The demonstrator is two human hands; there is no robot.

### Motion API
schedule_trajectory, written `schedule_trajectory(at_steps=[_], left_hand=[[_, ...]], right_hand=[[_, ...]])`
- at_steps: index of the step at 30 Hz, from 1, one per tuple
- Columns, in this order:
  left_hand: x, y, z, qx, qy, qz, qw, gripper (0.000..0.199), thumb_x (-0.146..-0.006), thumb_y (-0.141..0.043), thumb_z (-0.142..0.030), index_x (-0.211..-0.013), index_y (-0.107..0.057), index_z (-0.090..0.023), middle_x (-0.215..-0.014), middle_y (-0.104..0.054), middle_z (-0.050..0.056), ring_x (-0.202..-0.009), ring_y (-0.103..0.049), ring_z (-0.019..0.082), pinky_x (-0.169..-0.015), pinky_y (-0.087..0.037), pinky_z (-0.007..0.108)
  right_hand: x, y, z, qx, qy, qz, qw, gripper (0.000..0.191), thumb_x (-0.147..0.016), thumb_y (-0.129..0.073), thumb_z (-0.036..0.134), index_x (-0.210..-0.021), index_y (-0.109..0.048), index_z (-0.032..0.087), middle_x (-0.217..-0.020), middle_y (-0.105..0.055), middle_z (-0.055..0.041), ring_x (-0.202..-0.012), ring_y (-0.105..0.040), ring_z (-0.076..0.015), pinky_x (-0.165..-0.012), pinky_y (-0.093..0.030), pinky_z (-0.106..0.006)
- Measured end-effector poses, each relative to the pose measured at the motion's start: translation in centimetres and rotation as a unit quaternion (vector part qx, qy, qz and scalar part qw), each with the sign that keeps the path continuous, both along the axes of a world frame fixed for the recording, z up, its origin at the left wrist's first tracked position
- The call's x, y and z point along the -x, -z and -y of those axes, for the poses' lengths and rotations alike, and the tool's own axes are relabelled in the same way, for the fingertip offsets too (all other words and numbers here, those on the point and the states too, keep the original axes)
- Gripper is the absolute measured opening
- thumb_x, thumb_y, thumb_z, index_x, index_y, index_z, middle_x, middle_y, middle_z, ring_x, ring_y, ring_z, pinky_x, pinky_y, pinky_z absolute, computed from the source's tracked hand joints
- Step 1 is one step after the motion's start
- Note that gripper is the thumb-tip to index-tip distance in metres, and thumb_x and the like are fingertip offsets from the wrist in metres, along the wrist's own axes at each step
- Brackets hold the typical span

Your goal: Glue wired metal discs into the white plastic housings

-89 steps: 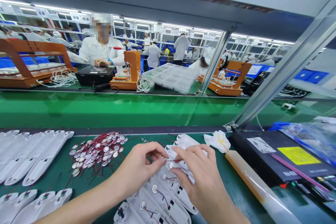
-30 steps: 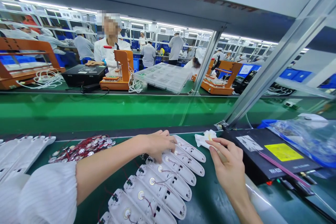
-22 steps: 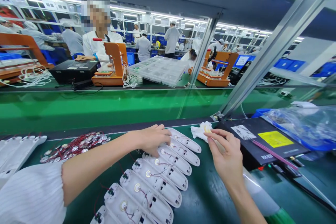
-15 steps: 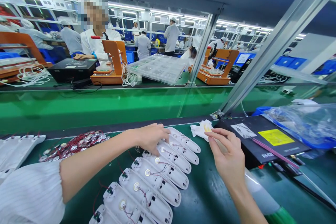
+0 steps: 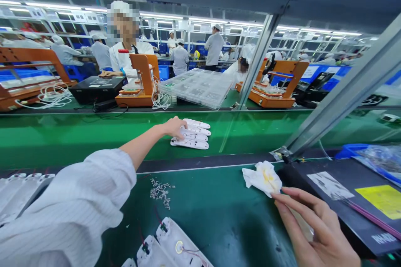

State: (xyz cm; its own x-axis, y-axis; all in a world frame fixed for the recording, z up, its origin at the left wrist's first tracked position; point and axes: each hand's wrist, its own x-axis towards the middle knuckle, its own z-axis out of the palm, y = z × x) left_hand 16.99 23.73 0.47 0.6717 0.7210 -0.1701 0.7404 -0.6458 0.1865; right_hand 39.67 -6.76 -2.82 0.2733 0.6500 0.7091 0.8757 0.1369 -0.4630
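Note:
Over the green conveyor belt (image 5: 94, 131), my left hand (image 5: 174, 128) reaches out with its fingers curled on the left ends of several white plastic casing halves (image 5: 194, 137). These lie side by side on the belt with thin wires inside. My right hand (image 5: 316, 225) is at the right of the bench, thumb and fingertips pinched at the lower edge of a crumpled white tissue (image 5: 265, 177) with yellow stains. Something pale partly shows in the right palm; I cannot make it out. More wired casings (image 5: 175, 246) lie at the bottom edge, cut off by the frame.
Small metal parts (image 5: 161, 192) lie in a loose pile on the green bench. A black box (image 5: 338, 200) with a yellow label stands at right. A metal post (image 5: 341, 87) slants above it. Beyond the belt are orange presses (image 5: 140, 79), clear trays (image 5: 200, 85) and a co-worker (image 5: 125, 50).
My left hand has moved forward from the bench row to the belt, carrying several casings there. My right hand stays by the tissue. The view has shifted, and the wired discs are out of sight.

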Motion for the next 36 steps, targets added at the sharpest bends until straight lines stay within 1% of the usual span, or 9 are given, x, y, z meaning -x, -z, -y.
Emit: schedule_trajectory(at_steps=[5, 8, 10, 12, 17, 23, 28, 31, 36], left_hand=[[-0.2, -0.3, 2.5, 0.005, -0.009, 0.036, 0.999, 0.061, -0.072, -0.065, -0.030, -0.126, -0.042, -0.015, -0.129, -0.044, 0.015, -0.118, -0.035, 0.032, -0.097, -0.029, 0.045], [1.2, -2.8, 8.7, 0.028, 0.060, 0.066, 0.996, 0.057, -0.076, -0.066, -0.032, -0.127, -0.043, -0.021, -0.134, -0.041, 0.007, -0.122, -0.034, 0.026, -0.103, -0.024, 0.039], [3.0, -4.4, 13.8, 0.096, 0.204, 0.088, 0.970, 0.042, -0.072, -0.071, -0.032, -0.111, -0.057, -0.024, -0.127, -0.049, 0.001, -0.117, -0.041, 0.021, -0.103, -0.026, 0.033], [5.0, -5.0, 18.3, 0.150, 0.272, 0.074, 0.948, 0.039, -0.070, -0.073, -0.027, -0.106, -0.060, -0.024, -0.124, -0.053, 0.000, -0.112, -0.044, 0.020, -0.098, -0.033, 0.031], [8.4, -2.5, 23.2, 0.146, 0.250, 0.018, 0.957, 0.050, -0.063, -0.076, -0.019, -0.110, -0.059, -0.022, -0.125, -0.052, 0.002, -0.101, -0.046, 0.024, -0.086, -0.040, 0.035], [9.0, 0.6, 23.3, 0.056, 0.257, 0.069, 0.962, 0.015, -0.074, -0.069, -0.021, -0.089, -0.066, -0.018, -0.111, -0.059, 0.003, -0.094, -0.048, 0.020, -0.079, -0.037, 0.030], [9.1, 0.4, 23.0, 0.020, 0.251, 0.152, 0.956, 0.008, -0.074, -0.070, -0.023, -0.075, -0.065, -0.018, -0.110, -0.061, 0.000, -0.091, -0.048, 0.017, -0.079, -0.034, 0.029], [9.1, -0.7, 19.3, -0.013, 0.192, 0.160, 0.968, 0.007, -0.074, -0.070, -0.023, -0.074, -0.065, -0.018, -0.112, -0.061, 0.000, -0.090, -0.047, 0.016, -0.082, -0.035, 0.028], [10.5, -1.1, 7.9, -0.086, -0.013, 0.118, 0.989, 0.011, -0.076, -0.067, -0.025, -0.071, -0.063, -0.015, -0.108, -0.062, 0.005, -0.094, -0.049, 0.019, -0.086, -0.038, 0.032]], right_hand=[[0.3, -0.6, 0.2, 0.029, 0.017, -0.019, 0.999, 0.020, -0.084, -0.052, 0.041, -0.093, -0.063, 0.027, -0.103, -0.055, -0.0016, -0.087, -0.052, -0.0176, -0.078, -0.040, -0.034], [1.0, -1.3, 0.2, 0.023, 0.032, -0.045, 0.998, 0.023, -0.082, -0.052, 0.044, -0.090, -0.064, 0.025, -0.103, -0.056, -0.0028, -0.086, -0.053, -0.0181, -0.080, -0.041, -0.036], [1.5, -1.7, 0.1, 0.018, 0.026, -0.067, 0.997, 0.024, -0.082, -0.053, 0.044, -0.088, -0.064, 0.023, -0.102, -0.057, -0.0032, -0.089, -0.053, -0.0183, -0.082, -0.040, -0.035], [2.1, -1.9, 0.0, 0.008, 0.017, -0.089, 0.996, 0.026, -0.081, -0.053, 0.045, -0.087, -0.064, 0.023, -0.100, -0.057, -0.0037, -0.092, -0.052, -0.0186, -0.083, -0.039, -0.035], [2.4, -1.3, -0.3, -0.023, 0.008, -0.094, 0.995, 0.030, -0.080, -0.051, 0.049, -0.083, -0.066, 0.023, -0.096, -0.058, -0.0031, -0.092, -0.052, -0.0189, -0.082, -0.039, -0.035], [2.2, -0.4, -0.6, -0.012, 0.012, -0.090, 0.996, 0.030, -0.079, -0.051, 0.049, -0.084, -0.066, 0.024, -0.096, -0.057, -0.0018, -0.092, -0.051, -0.0193, -0.083, -0.038, -0.036], [2.0, -0.5, -0.5, -0.019, -0.010, -0.084, 0.996, 0.027, -0.080, -0.051, 0.047, -0.085, -0.065, 0.025, -0.097, -0.057, -0.0013, -0.092, -0.051, -0.0189, -0.084, -0.037, -0.036], [1.8, -0.6, -0.3, -0.016, -0.014, -0.059, 0.998, 0.021, -0.082, -0.051, 0.043, -0.087, -0.063, 0.027, -0.099, -0.056, -0.0001, -0.092, -0.051, -0.0180, -0.085, -0.037, -0.034], [1.0, -0.1, -0.4, -0.011, -0.025, -0.026, 0.999, 0.016, -0.083, -0.052, 0.039, -0.091, -0.061, 0.028, -0.101, -0.054, 0.0002, -0.090, -0.051, -0.0178, -0.081, -0.037, -0.034]])
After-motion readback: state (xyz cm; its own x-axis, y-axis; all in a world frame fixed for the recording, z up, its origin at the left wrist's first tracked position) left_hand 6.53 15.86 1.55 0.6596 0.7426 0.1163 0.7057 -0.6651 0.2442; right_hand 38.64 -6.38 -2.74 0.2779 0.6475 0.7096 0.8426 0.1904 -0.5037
